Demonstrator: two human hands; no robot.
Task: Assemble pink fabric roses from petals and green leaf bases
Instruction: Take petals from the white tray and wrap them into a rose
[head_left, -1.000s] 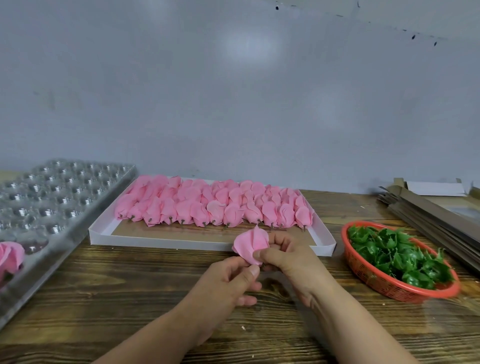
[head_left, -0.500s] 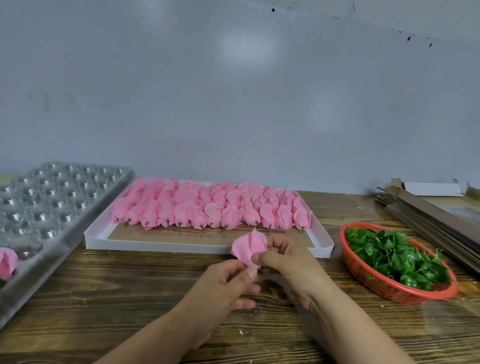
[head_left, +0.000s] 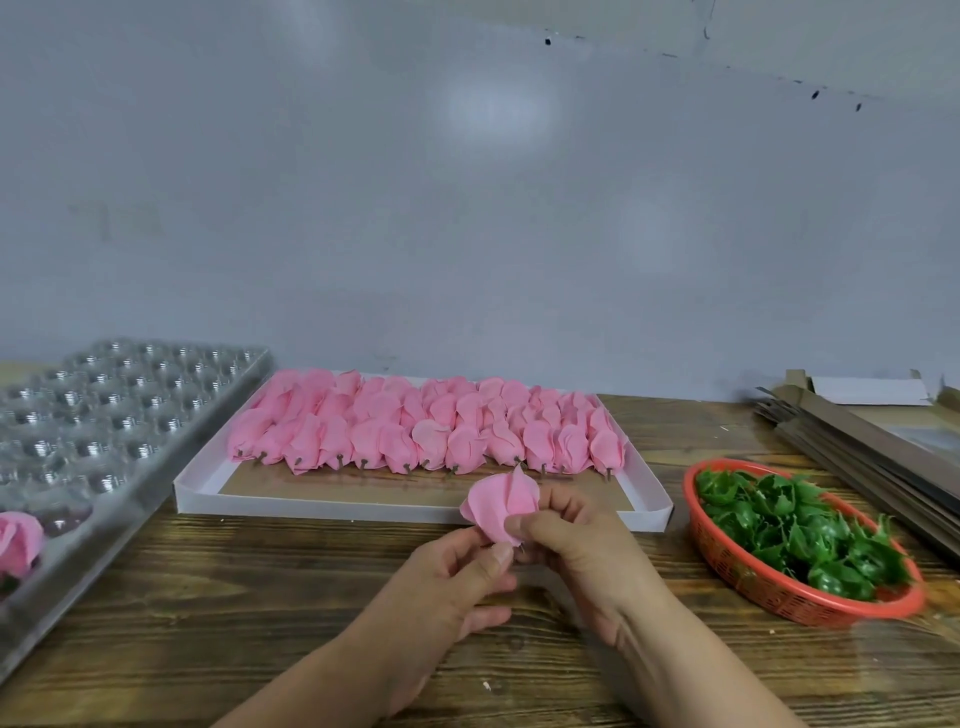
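**Me:** Rose bud (head_left: 501, 503), pink fabric, sits between my two hands just in front of the white tray (head_left: 415, 512). My right hand (head_left: 569, 540) pinches its lower edge with thumb and curled fingers; my left hand (head_left: 452, 577) has its thumb and forefinger closed at the base, where a thin stem pokes out.

**Helper:** What could spoil it from here?

**Me:** I'd guess the wrap. If either pinch slackens, the petals may spring apart and the bud loses its shape. The stem is thin too, so a leaf base pushed on crooked could bend it or sit lopsided.

**Helper:** How does the bud look?

**Me:** Soft matte pink, overlapping petals closing to a point on top, wider at the bottom. No green on it yet.

**Helper:** And around you?

**Me:** Behind my hands the tray holds rows of pink buds (head_left: 426, 431) lying with stems toward me. To my right, a red basket (head_left: 769, 597) of green leaf bases (head_left: 795, 525), well apart from my hands. To my left, a clear plastic mould tray (head_left: 104, 415) with one finished rose (head_left: 18, 540) in a near pocket. All of it rests on the wooden table (head_left: 234, 623)
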